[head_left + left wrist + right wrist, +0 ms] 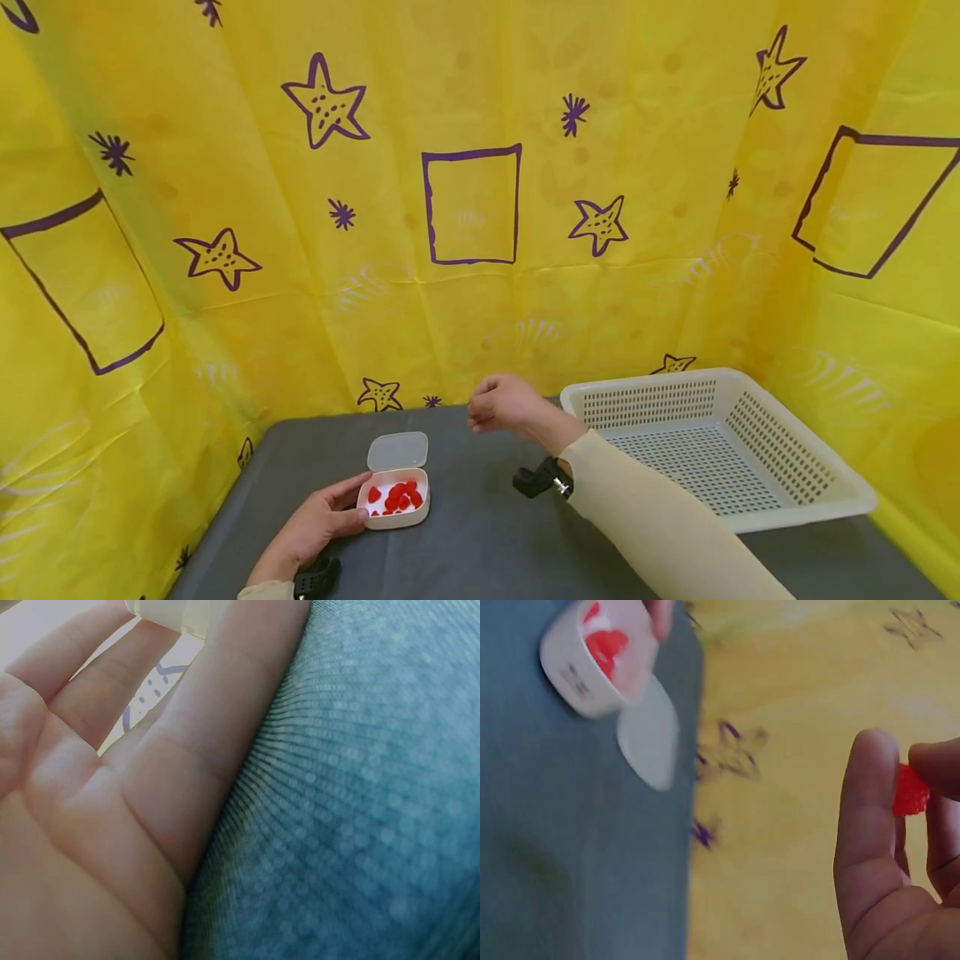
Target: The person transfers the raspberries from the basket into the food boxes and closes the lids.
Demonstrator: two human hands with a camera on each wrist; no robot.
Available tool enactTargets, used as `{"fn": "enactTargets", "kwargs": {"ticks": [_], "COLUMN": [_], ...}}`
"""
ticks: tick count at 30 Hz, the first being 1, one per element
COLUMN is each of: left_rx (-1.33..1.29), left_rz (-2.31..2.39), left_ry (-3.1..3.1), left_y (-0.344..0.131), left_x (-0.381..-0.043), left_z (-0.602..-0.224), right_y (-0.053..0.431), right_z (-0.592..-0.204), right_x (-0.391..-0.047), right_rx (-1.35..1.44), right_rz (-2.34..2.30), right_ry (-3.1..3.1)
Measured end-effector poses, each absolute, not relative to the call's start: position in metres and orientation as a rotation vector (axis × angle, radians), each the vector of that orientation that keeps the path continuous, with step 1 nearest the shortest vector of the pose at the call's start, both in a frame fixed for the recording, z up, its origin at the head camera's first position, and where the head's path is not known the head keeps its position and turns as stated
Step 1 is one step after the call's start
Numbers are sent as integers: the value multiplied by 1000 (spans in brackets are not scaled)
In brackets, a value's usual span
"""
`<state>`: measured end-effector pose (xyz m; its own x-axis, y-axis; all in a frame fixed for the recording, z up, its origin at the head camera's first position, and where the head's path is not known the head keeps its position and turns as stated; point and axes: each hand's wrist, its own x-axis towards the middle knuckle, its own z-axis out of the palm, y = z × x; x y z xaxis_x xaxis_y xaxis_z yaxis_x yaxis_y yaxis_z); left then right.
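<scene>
My left hand (315,523) grips the left side of a small white lidded box (399,522), thumb at the front and fingers behind. Several red raspberries (397,497) lie inside it. Its translucent lid (398,451) is folded back flat behind the box. Between thumb and fingertip, my right hand (513,408) pinches one bumpy red raspberry (911,792), raised above the table between box and basket. In the left wrist view only a corner of the white box (169,613) shows past the fingers.
A large cream plastic basket (802,521) with slotted walls stands on the right of the dark grey table (457,558). Yellow curtain (465,333) with purple stars and squares hangs behind and along both sides. Black wrist straps (542,479) sit at my wrists.
</scene>
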<state>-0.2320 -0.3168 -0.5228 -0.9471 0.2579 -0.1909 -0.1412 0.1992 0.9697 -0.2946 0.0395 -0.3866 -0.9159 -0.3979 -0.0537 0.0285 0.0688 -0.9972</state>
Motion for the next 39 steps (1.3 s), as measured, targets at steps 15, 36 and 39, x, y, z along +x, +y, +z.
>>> {"fn": "enactTargets", "kwargs": {"ticks": [15,36,39], "left_rx": [175,191,179], "left_rz": [1811,1814,1814], "left_ry": [2152,2155,2157], "left_y": [-317,-317,-316], "left_x": [-233,-232,-232], "left_z": [-520,-521,-521], "right_y": [-69,-72,-68], "right_z": [-460,-465,-455], "right_x": [-256,-250,-254], "right_rx": [-288,-265,-273], "right_rz": [-1682,-1626,-1666], "right_ry": [2207,2266,2227]}}
